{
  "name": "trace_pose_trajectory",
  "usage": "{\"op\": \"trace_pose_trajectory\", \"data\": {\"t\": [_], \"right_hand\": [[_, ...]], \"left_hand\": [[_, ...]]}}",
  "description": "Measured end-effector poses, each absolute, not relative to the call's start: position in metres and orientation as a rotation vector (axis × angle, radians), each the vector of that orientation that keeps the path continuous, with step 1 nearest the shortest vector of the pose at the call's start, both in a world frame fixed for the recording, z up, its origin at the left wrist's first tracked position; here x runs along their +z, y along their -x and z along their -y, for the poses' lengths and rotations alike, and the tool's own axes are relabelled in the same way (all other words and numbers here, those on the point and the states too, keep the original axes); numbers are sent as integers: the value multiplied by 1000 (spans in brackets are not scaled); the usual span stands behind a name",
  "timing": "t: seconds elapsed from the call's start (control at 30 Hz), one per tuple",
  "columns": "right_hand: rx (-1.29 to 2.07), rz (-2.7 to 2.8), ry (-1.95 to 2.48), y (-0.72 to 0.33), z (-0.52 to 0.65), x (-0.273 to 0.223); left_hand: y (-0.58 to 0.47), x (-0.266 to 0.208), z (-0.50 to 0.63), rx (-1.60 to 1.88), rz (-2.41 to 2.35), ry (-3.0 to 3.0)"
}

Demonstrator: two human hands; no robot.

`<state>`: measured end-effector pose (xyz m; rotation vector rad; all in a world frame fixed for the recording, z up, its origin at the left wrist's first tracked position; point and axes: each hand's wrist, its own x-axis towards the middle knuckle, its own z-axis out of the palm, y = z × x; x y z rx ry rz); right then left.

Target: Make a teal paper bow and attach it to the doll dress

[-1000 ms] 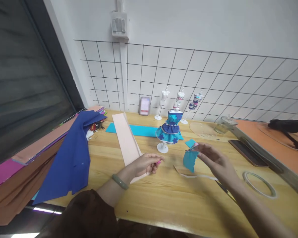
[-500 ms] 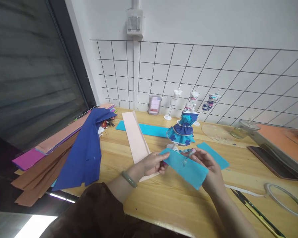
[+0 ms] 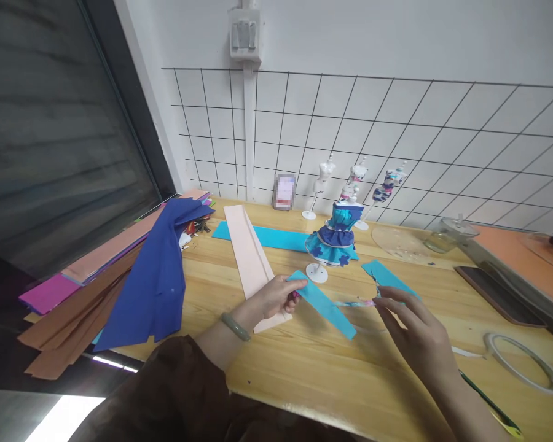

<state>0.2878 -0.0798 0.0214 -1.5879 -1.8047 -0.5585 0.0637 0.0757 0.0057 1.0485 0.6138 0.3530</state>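
Observation:
My left hand (image 3: 279,296) is closed on the upper end of a turquoise strip (image 3: 327,305) that looks like crepe paper and slants down to the right. A bit of something magenta shows under its fingers. Between the fingertips of my right hand (image 3: 412,331) is a thin patterned ribbon (image 3: 357,302), pink, white and blue, stretching left toward the strip. Just beyond the hands stands a small mannequin in a blue ruffled dress (image 3: 335,236). Another turquoise piece (image 3: 391,279) lies behind my right hand.
A pale pink strip (image 3: 246,245) crosses a long turquoise strip (image 3: 281,238). Blue sheets (image 3: 152,288) and brown sheets (image 3: 74,325) pile up at left. Small mannequins (image 3: 325,178), a phone (image 3: 284,192) and a jar (image 3: 442,239) stand behind. A tape roll (image 3: 525,365) and a dark tray (image 3: 498,294) lie right.
My right hand has let go of the turquoise strip and moved right, drawing the patterned ribbon out from it. My left hand keeps the strip, which now shows narrower.

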Motion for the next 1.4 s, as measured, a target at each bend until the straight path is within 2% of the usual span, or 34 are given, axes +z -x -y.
{"op": "trace_pose_trajectory", "data": {"t": [0.2,0.33,0.57,0.77,0.87,1.0,1.1,1.4], "right_hand": [[-545,1760,1614,-290,93,18],[-481,1675,1649,-288,100,17],[-211,1452,1708,-273,105,21],[117,1319,1786,-257,94,21],[202,1353,1744,-248,83,23],[138,1521,1632,-232,66,32],[74,1684,1538,-221,54,38],[-64,1980,1582,-204,31,33]], "left_hand": [[-65,6,-76,385,-697,-1118],[-64,5,-80,441,-816,-1393],[-48,6,-95,680,-1119,-2039],[-35,17,-107,943,-1296,-2019],[-37,21,-106,946,-1082,-1776],[-43,19,-94,539,-563,-1274],[-47,16,-83,348,-381,-1164],[-51,11,-76,354,-231,-1171]]}}
